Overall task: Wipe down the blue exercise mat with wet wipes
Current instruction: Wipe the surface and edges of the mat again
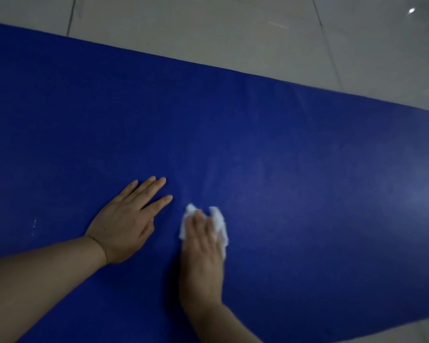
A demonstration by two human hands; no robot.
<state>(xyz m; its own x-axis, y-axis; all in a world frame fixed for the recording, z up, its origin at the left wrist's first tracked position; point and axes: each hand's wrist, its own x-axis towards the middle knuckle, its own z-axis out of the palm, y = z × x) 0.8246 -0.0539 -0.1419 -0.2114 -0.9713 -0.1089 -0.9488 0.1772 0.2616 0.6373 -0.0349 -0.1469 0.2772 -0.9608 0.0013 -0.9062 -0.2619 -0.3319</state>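
Note:
The blue exercise mat (pixel 282 149) lies flat and fills most of the view, running from upper left to lower right. My left hand (pixel 126 219) rests palm down on it with straight, spread fingers. Just to its right, my right hand (pixel 202 256) presses a crumpled white wet wipe (pixel 218 219) onto the mat; the wipe sticks out past the fingertips and along both sides of the hand. The right hand is blurred by motion, and most of the wipe is hidden under it.
Pale grey floor tiles (pixel 258 33) lie beyond the mat's far edge, and a strip of floor (pixel 406 332) shows at the bottom right. A few small whitish specks (pixel 34 225) sit on the mat at the left.

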